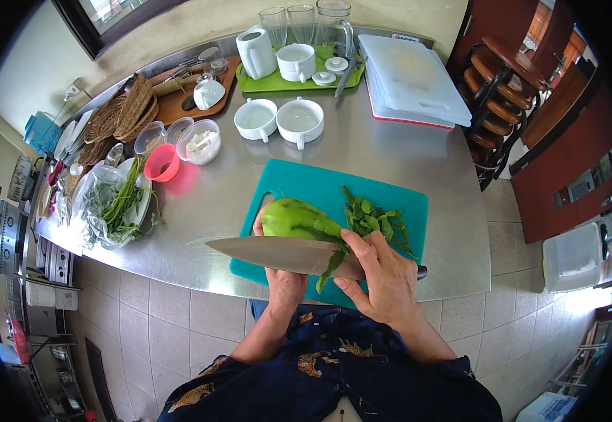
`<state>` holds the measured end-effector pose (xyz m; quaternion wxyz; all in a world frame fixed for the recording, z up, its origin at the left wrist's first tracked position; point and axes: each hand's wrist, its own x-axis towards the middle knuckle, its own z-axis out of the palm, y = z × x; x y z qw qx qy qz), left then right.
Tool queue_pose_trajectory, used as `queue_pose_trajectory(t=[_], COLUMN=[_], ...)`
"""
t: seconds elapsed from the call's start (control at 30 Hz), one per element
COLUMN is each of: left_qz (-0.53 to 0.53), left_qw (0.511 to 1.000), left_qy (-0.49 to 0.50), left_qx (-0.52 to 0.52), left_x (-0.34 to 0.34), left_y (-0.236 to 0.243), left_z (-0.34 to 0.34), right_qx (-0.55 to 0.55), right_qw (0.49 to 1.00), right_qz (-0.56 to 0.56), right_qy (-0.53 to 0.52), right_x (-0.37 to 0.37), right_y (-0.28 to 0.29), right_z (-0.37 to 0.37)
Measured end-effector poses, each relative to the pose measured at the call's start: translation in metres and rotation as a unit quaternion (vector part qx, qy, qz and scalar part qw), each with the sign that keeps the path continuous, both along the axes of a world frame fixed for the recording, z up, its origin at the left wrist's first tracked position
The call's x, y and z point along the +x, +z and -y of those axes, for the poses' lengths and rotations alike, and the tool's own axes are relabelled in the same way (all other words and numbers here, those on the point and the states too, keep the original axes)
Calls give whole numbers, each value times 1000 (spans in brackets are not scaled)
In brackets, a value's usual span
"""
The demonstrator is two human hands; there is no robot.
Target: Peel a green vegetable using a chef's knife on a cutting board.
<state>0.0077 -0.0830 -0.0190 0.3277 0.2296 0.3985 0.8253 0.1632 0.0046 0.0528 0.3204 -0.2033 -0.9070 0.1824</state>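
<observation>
Over a teal cutting board (pixel 278 179), my left hand (pixel 286 287) is closed around a long, tapered, pale green fruit (pixel 293 218), partly peeled, with dark green skin along its side and narrow end. My right hand (pixel 380 278) grips a large chef's knife (pixel 278 254); its wide blade points left, in front of the fruit, and the end of its black handle shows past the hand. The right fingertips touch the fruit's narrow end. A dark green strip (pixel 330 271) hangs over the blade near those fingers. Dark green, leaf-like pieces (pixel 375 216) lie heaped on the board's right half.
Stacked white cutting boards (pixel 415 81) lie at the back right. Two white cups (pixel 300 121) stand behind the board, before a green tray (pixel 250 84) of glasses and crockery. Leafy stems (pixel 119 207), a pink bowl (pixel 162 163) and a plastic tub (pixel 199 142) sit to the left.
</observation>
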Motion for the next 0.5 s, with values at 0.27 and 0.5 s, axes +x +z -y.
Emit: queue_pose_trajectory(t=[0.27, 0.5], left_qz=[-631, -31], left_qw=[712, 985], left_qy=[183, 131], left_qx=[-248, -106], left_x=[-15, 5], left_y=[-44, -44], left_z=[20, 14], right_qx=[-14, 4], right_qw=[1000, 1000], right_qz=[-5, 8], right_qy=[4, -20], right_x=[-9, -18], right_y=[3, 1], right_z=[1, 6])
